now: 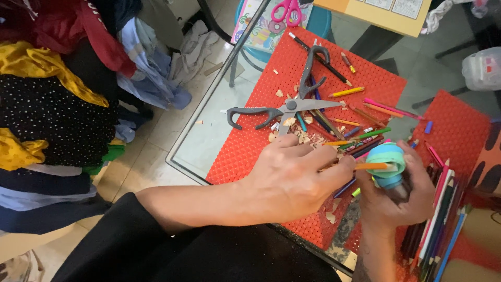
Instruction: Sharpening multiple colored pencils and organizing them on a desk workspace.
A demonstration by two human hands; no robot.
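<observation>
- The glass-topped table (209, 130) carries a red dimpled plastic mat (245, 151), with a second red mat (454, 130) to its right; both are strewn with loose coloured pencils and wood shavings.
- A heap of folded clothes (57, 115) stands on the floor at the left, well apart from the work.
- The left hand (292, 180) is closed around an orange coloured pencil (373, 166), fingers pinching its shaft and its tip entering the sharpener.
- The right hand (394, 201) is wrapped around the base of a round sharpener with a green and blue cap (389, 164), holding it just above the near edge of the mat.
- By my reading, the step in hand is sharpening: the pencil sits in the sharpener's opening, and the next move would call for twisting one against the other while keeping the pencil straight.
- Large grey-handled scissors (284, 107) lie open just beyond the left hand, blades pointing toward it, the nearest obstacle.
- A row of coloured pencils (438, 219) lies beside the right hand.
- Small pink-handled scissors (287, 9) rest on a printed sheet at the far edge.
</observation>
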